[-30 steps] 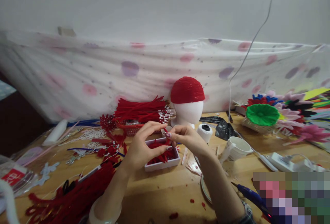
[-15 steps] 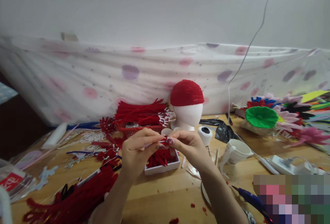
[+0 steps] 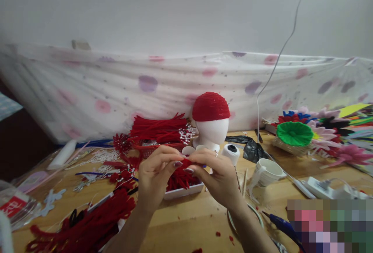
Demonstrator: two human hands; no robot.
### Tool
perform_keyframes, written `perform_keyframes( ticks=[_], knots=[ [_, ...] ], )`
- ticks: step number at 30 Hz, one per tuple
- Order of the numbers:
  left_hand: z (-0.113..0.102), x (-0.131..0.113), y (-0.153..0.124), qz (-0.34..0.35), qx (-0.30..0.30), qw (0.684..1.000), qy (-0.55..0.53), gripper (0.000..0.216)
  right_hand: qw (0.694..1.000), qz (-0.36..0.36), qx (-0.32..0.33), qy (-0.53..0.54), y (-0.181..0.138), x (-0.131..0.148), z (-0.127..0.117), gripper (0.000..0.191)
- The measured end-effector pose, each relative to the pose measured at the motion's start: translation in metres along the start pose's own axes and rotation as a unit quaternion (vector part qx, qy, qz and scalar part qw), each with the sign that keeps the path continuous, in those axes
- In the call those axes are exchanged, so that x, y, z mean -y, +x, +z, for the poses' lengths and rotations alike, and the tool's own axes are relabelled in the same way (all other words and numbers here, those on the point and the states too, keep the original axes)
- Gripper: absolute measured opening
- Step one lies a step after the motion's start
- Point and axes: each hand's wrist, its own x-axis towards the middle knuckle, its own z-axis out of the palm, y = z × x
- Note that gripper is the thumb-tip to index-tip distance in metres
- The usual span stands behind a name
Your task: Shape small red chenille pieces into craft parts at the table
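My left hand (image 3: 153, 179) and my right hand (image 3: 218, 175) meet in front of me, fingertips nearly touching. Between them they pinch a small red chenille piece (image 3: 185, 163), mostly covered by thumbs and fingers. Just below and behind the hands stands a shallow white box (image 3: 184, 194) holding more red chenille pieces (image 3: 181, 180). A white mannequin head (image 3: 211, 130) with a red wrapped cap (image 3: 211, 106) rises beyond my right hand. Behind my left hand, long red chenille stems (image 3: 157, 127) lie across a red basket (image 3: 142, 148).
A white thread cone (image 3: 231, 153) and a white mug (image 3: 267, 172) stand to the right, with a blue-handled pointed tool (image 3: 282, 224) nearer me. Chenille flowers (image 3: 294, 133) and a power strip (image 3: 317, 187) lie farther right. Red chenille bundles (image 3: 84, 224) lie at the left front.
The fingers of both hands have shifted around the red piece; more of it now shows between the thumbs. My right hand has rolled slightly, bringing a ring into sight.
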Motion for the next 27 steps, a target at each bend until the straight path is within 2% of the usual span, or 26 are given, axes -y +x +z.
perform_keyframes(
  ticks=[4, 11, 14, 18, 21, 23, 25, 27],
  knots=[
    [0.001, 0.000, 0.000, -0.028, 0.007, 0.999, -0.037, 0.010, 0.995, -0.063, 0.001, -0.084, -0.001, 0.002, -0.001, 0.016],
    [0.000, 0.001, 0.001, -0.045, 0.010, 0.998, -0.035, 0.010, 0.981, -0.122, -0.002, -0.149, -0.005, 0.000, 0.000, 0.014],
    [0.001, 0.002, 0.001, -0.054, 0.003, 0.998, -0.037, 0.005, 0.976, -0.122, 0.006, -0.182, -0.007, 0.000, 0.000, 0.012],
    [0.002, 0.002, 0.003, -0.077, 0.004, 0.996, -0.039, 0.005, 0.977, -0.066, 0.023, -0.203, -0.007, 0.000, -0.002, 0.018],
    [-0.001, 0.003, 0.007, -0.127, 0.027, 0.991, -0.021, 0.006, 0.983, 0.003, 0.058, -0.173, -0.002, -0.003, -0.008, 0.023],
    [-0.004, 0.009, 0.010, -0.167, 0.021, 0.986, -0.008, 0.012, 0.983, 0.058, 0.088, -0.152, 0.002, -0.006, -0.014, 0.022],
    [-0.008, 0.021, 0.012, -0.193, 0.011, 0.980, 0.036, 0.019, 0.974, 0.109, 0.128, -0.151, 0.004, -0.010, -0.021, 0.021],
    [-0.011, 0.038, 0.012, -0.205, 0.054, 0.966, 0.146, 0.020, 0.957, 0.153, 0.188, -0.162, 0.003, -0.015, -0.028, 0.020]
  ],
)
